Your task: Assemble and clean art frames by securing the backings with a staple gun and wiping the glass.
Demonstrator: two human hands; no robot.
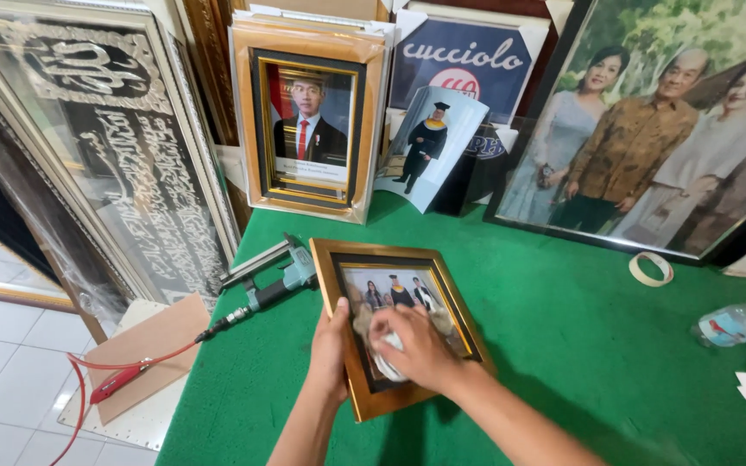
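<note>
A gold frame (398, 326) with black inner border lies on green table cloth (580, 328) beside a teal tool (280, 280).

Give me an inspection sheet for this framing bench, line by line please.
Surface: green table, cloth-covered.
Job's things: gold frame lying flat; cloth on its glass.
Clutter: tape roll, plastic bottle, air stapler.
Grippers: left hand grips the frame's edge; right hand presses the cloth.
Cables: red hose trails off the stapler toward the floor.
Surroundings: framed portrait, family photo, calligraphy frame leaning behind.
</note>
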